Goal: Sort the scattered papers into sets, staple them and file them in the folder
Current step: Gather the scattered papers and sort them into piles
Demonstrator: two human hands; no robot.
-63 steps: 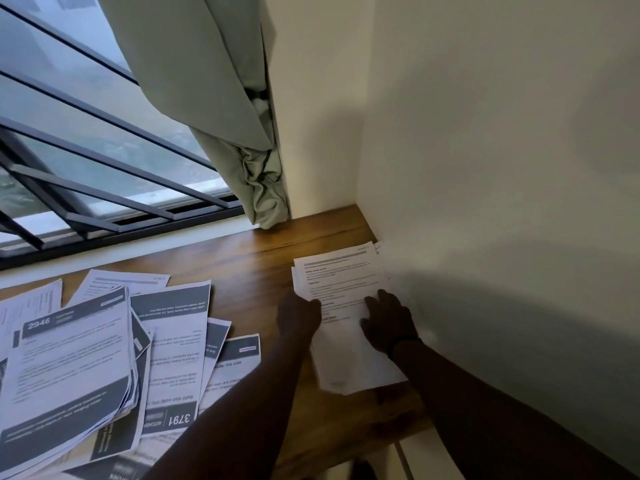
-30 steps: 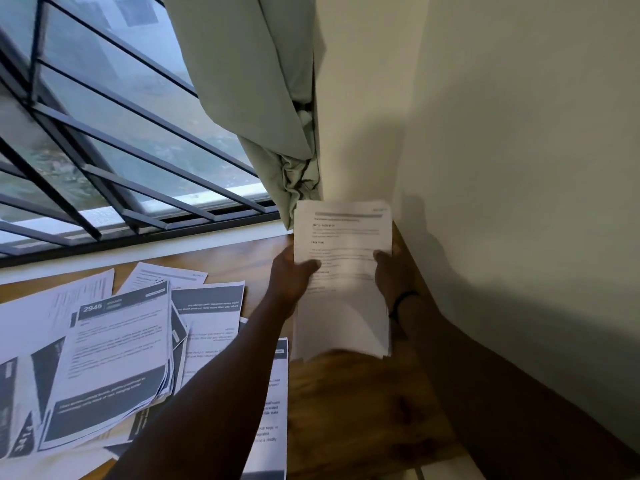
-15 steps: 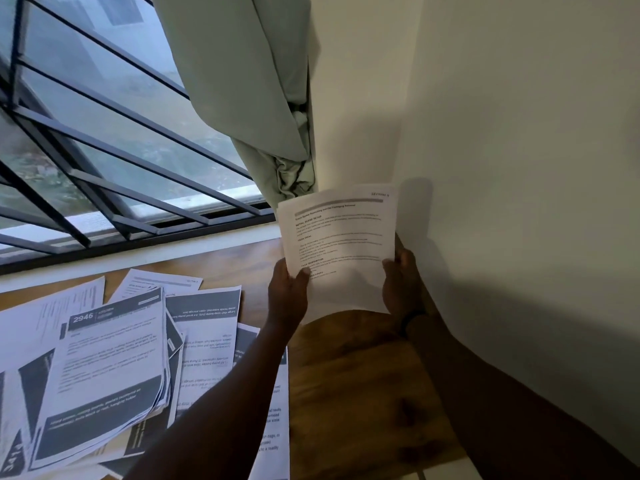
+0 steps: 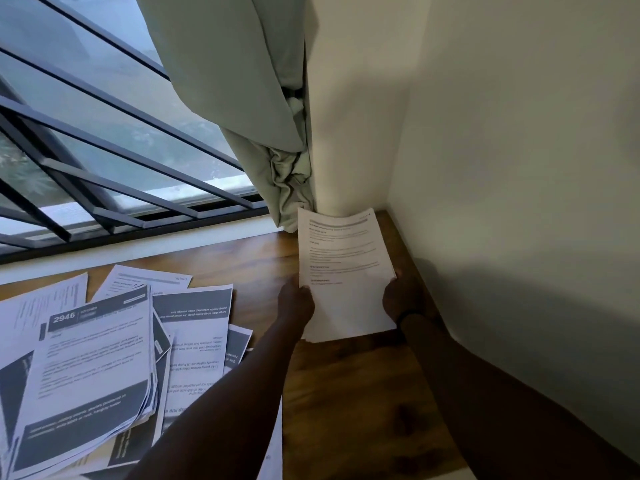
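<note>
Now | left hand [image 4: 296, 301], right hand [image 4: 398, 299] | pinching paper set [image 4: 346, 271] edges

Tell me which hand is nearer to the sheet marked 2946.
Left. The left hand grips the held stack's left edge, on the side toward the sheet marked 2946; the right hand grips the opposite edge, near the wall.

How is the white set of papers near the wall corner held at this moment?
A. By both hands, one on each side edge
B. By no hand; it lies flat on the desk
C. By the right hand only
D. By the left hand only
A: the left hand grips the left edge of the set of papers and the right hand grips its right edge.
</note>
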